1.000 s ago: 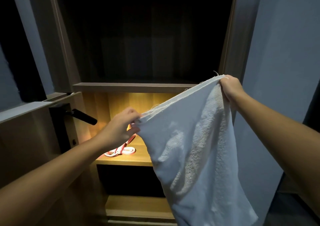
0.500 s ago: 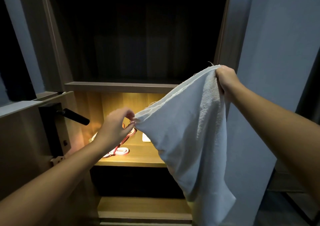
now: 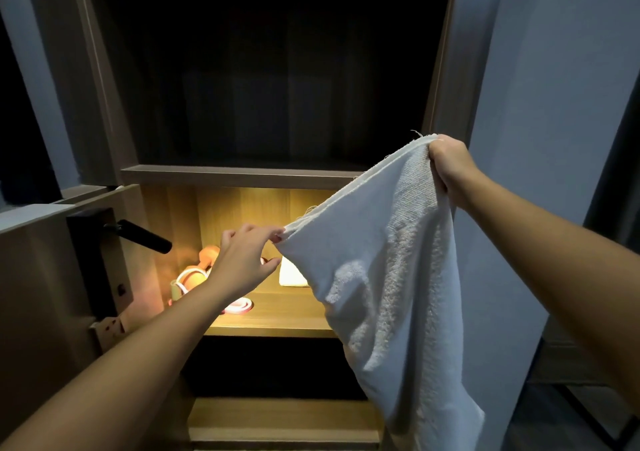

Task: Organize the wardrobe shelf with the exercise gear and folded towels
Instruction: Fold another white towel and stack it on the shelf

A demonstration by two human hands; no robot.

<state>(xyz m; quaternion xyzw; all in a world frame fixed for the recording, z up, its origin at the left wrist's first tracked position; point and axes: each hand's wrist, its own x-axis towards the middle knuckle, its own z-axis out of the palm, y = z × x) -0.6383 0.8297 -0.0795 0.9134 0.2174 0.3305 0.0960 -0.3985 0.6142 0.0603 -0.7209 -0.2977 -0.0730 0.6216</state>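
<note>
— Where's the towel (image 3: 391, 270)?
— Four o'clock, before the lit wooden shelf (image 3: 277, 317): nubby white terry, draped; right hand (image 3: 450, 166) fisted round its top corner, left hand (image 3: 242, 260) pinching the frayed other corner.

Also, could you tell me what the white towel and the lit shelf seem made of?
The white towel looks like cotton terry, matte, with looped pile and frayed hem. The lit shelf appears wood or wood-look laminate, smooth, showing grain.
</note>
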